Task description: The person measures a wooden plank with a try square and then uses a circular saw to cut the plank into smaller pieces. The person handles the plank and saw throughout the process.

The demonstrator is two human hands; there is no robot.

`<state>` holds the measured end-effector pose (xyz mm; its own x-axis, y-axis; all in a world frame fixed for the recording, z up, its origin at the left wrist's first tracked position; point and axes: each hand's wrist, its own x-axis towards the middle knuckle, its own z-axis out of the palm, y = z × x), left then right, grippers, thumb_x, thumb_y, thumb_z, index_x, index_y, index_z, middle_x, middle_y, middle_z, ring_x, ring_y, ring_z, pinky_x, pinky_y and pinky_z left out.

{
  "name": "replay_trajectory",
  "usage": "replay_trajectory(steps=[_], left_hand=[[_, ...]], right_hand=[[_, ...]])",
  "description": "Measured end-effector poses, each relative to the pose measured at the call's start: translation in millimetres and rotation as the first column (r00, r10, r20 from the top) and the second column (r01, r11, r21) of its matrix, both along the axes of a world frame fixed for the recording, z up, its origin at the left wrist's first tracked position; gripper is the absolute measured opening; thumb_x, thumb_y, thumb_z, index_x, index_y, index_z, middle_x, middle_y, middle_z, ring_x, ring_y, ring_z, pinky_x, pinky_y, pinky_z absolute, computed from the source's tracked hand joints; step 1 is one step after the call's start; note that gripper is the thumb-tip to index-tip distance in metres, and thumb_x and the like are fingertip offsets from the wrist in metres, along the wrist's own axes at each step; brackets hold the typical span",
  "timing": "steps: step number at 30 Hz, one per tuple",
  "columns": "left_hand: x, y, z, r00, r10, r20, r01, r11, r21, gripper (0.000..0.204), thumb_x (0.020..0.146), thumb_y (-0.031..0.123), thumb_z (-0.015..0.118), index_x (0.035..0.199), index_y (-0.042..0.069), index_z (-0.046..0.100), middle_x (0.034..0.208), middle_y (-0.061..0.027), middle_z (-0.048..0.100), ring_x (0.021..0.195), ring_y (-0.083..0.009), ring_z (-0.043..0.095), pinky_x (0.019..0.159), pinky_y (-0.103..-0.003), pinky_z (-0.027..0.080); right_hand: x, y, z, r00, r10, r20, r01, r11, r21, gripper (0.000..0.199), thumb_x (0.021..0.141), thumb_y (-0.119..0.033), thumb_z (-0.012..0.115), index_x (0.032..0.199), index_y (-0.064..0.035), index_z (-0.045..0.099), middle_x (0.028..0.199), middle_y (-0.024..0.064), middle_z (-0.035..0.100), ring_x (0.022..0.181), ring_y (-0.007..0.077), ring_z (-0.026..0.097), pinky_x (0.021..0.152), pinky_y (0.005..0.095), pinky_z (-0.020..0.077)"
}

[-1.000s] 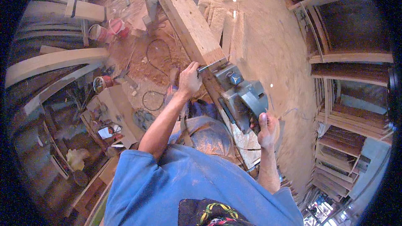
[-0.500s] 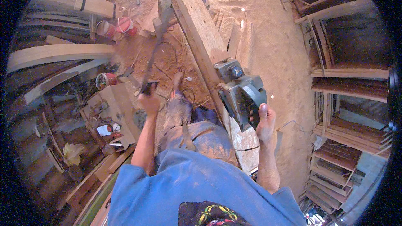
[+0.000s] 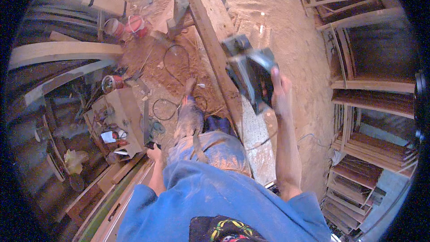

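My right hand (image 3: 281,92) is wrapped round the rear handle of a dark electric planer (image 3: 245,74). The planer lies over a long timber beam (image 3: 210,15), slightly blurred, and whether its sole touches the wood cannot be told. Low on the left, my left hand (image 3: 154,152) is closed on the black handle of a long-bladed tool (image 3: 146,118). Its narrow, dark blade points away from me, beside a wooden box; its exact kind is unclear. A pale, dusty board (image 3: 257,145) extends below the planer toward my right side.
A wooden box (image 3: 127,107) with small items stands at left. Red buckets (image 3: 135,26) sit farther off. A looped cord (image 3: 165,58) lies on the sawdust-covered floor (image 3: 291,31). Stacked boards (image 3: 371,136) line the right side; curved timbers (image 3: 67,54) rest at left.
My left hand has swung down and back toward my body with the long-bladed tool. My right hand has pushed the planer forward, away from me, along the beam.
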<state>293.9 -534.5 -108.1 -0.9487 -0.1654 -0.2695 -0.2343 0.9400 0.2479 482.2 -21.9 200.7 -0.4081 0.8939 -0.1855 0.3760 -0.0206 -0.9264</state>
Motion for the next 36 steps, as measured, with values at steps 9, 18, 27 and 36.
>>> replay_trajectory(steps=[9, 18, 27, 36], left_hand=[[-2, 23, 4, 0.995, -0.065, 0.076, 0.064, 0.998, 0.023, 0.036, 0.086, 0.029, 0.074, 0.093, -0.006, 0.071, 0.089, -0.025, 0.072, 0.088, -0.0412, 0.069, 0.077, -0.05, 0.051], [-3, 63, -17, 0.987, -0.161, -0.002, 0.158, 0.965, 0.21, 0.034, 0.084, 0.032, 0.076, 0.091, 0.0, 0.071, 0.088, -0.0208, 0.072, 0.082, -0.0396, 0.068, 0.077, -0.048, 0.051], [15, 54, -22, 0.982, -0.184, 0.051, 0.169, 0.962, 0.213, 0.036, 0.083, 0.029, 0.076, 0.1, -0.003, 0.069, 0.091, -0.0208, 0.072, 0.087, -0.041, 0.068, 0.08, -0.048, 0.051], [7, 45, -2, 0.981, -0.085, 0.173, 0.047, 0.976, 0.213, 0.041, 0.08, 0.03, 0.078, 0.097, -0.006, 0.067, 0.096, -0.0238, 0.07, 0.093, -0.0413, 0.067, 0.083, -0.047, 0.05]], right_hand=[[-149, 101, 12, 0.975, 0.005, 0.221, -0.043, 0.985, 0.166, 0.067, 0.102, -0.058, 0.044, 0.104, 0.0026, 0.072, 0.083, 0.0183, 0.07, 0.078, 0.0293, 0.067, 0.075, 0.0394, 0.0513], [49, -62, 13, 0.991, -0.128, 0.027, 0.131, 0.978, -0.163, 0.051, 0.104, -0.053, 0.043, 0.089, -0.0078, 0.062, 0.072, 0.0003, 0.058, 0.062, 0.011, 0.053, 0.054, 0.0278, 0.0427], [115, -108, 9, 0.987, -0.111, 0.114, 0.126, 0.983, -0.135, 0.057, 0.104, -0.055, 0.043, 0.081, -0.0053, 0.058, 0.073, 0.0033, 0.06, 0.061, 0.0115, 0.054, 0.055, 0.028, 0.044], [65, -86, 9, 0.997, -0.069, -0.024, 0.064, 0.984, -0.167, 0.056, 0.102, -0.057, 0.046, 0.09, -0.0039, 0.061, 0.075, 0.0022, 0.061, 0.062, 0.0106, 0.056, 0.056, 0.0259, 0.045]])
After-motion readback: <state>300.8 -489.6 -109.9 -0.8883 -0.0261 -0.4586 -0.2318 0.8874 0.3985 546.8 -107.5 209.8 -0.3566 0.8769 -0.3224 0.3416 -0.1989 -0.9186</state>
